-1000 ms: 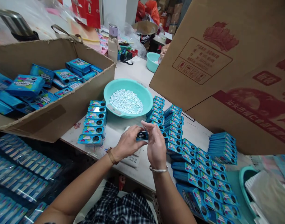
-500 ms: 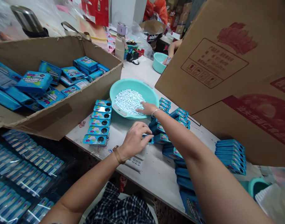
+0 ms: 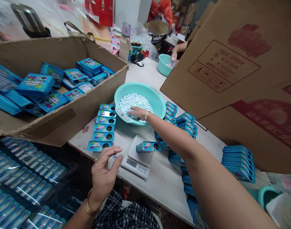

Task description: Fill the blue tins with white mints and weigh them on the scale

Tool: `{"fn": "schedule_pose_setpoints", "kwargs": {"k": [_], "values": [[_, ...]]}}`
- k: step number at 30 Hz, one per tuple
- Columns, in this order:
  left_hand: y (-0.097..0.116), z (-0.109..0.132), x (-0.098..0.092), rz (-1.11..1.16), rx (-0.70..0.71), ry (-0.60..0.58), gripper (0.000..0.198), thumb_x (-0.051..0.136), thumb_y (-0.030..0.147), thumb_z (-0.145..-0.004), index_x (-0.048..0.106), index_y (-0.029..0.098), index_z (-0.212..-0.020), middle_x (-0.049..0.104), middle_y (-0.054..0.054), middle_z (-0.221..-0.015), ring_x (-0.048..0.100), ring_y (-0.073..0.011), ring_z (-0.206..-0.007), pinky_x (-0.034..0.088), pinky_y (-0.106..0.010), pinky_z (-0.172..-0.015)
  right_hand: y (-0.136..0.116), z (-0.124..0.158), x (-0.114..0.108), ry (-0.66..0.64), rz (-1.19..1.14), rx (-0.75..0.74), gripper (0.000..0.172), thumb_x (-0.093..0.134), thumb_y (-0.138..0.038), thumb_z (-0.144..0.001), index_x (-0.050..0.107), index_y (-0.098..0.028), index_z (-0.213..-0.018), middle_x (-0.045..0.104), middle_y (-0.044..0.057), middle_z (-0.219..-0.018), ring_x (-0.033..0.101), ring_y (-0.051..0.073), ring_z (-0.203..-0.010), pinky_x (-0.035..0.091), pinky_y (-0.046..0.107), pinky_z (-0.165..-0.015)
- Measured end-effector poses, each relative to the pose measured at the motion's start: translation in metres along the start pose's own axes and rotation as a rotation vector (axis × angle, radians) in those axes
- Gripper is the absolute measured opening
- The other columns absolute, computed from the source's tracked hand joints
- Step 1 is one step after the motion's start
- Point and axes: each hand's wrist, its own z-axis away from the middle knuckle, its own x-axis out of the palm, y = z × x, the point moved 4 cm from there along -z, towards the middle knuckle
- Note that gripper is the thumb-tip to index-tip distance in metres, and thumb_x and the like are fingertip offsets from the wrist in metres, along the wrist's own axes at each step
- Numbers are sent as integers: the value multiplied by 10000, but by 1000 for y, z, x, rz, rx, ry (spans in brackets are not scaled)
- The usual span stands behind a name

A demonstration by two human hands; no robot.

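Note:
My right hand point(image 3: 138, 112) reaches into the turquoise basin point(image 3: 156, 98), touching the small pale candies point(image 3: 133, 100) near its front rim. Its fingers are stretched out, the tips partly hidden among the candies. My left hand point(image 3: 106, 168) hovers at the table's front edge, open and holding nothing, thumb and fingers apart. To its right a white digital scale point(image 3: 138, 165) shows lit digits too small to read surely. One blue box point(image 3: 149, 146) with a round dark window rests on the scale's plate. Beside the left hand stands a row of similar blue boxes point(image 3: 104, 128).
A cardboard carton point(image 3: 71, 122) of blue boxes stands at left, above wrapped packs point(image 3: 28, 171). A large carton point(image 3: 219, 92) blocks the right side. More box stacks point(image 3: 238, 162) stand at right. Another person's hand point(image 3: 174, 54) works at a second basin point(image 3: 164, 65).
My left hand has moved left and down off the blue box, uncovering it and the scale. My right hand has shifted left within the basin. The other person's hand has moved too.

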Motion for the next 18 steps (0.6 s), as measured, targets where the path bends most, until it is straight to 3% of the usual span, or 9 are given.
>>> {"fn": "schedule_pose_setpoints", "kwargs": {"k": [4,10,13,18], "values": [[1,3,-2,-1,-5,-26,189,621,210,-873,647,243,-1057,612,-30,-1074,576,-176,-1051,448,-304,-950,-9,15,-25,24,-429,20,150,593,-337,-857,551,-199,-899,564,-12,-687,399,55,-449,304,157,-381],[-2,6,2,-17,-48,-53,176,618,276,-877,640,220,-1042,609,-46,-1070,588,-177,-1011,479,-294,-895,-9,37,-56,221,-891,-3,262,396,-414,-959,453,-210,-805,474,-62,-567,451,59,-442,498,183,-507],[0,7,6,-32,-56,-67,196,611,310,-876,635,204,-1040,616,-58,-1076,606,-185,-993,493,-310,-886,-7,44,-65,326,-983,-18,270,368,-383,-969,388,-220,-755,424,-79,-528,412,58,-405,479,170,-473],[7,3,17,-57,-37,-115,217,605,335,-876,630,204,-1049,633,-68,-1078,628,-196,-977,522,-338,-860,-9,61,-74,380,-942,-71,231,403,-356,-938,386,-216,-755,508,-43,-598,443,77,-442,422,174,-408]]}}
